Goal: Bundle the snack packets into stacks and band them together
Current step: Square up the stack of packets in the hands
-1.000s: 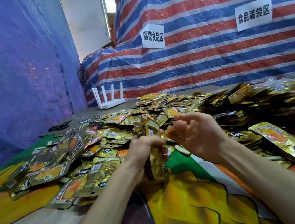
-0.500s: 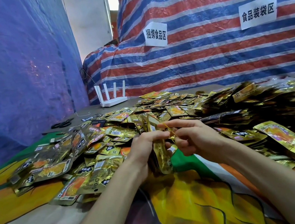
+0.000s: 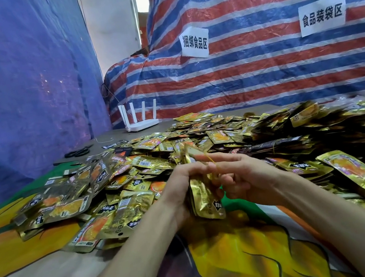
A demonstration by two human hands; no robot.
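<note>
Left hand: clenched round an upright stack of gold packets, low over the table.
Right hand: fingers curled, pinching a thin yellow band at the top edge of the stack.
Stack: on edge between both hands, just in front of the loose pile, its lower corner close above the cloth.
Band: stretched near the stack's top; whether already round the packets or only on the fingers, cannot tell (too thin to read).
Step, likely: looping the band over the stack.
Risk, slip: glossy foil, so packets apt to slide and fan out if the left grip eases while the band is pulled.
Risk, snap: band liable to spring off the fingertips or break if overstretched across the stack's sharp corners.
Risk, skew: band seated too near one end, leaving the far end loose.
Table: draped in a bright orange, yellow and green cloth; loose packets heaped at left and centre, darker banded bundles at right; scissors and a white router at the far bare edge.
Room: blue tarp at left, red-white-blue striped tarp behind, two paper signs on it, a pale gap between the tarps.
</note>
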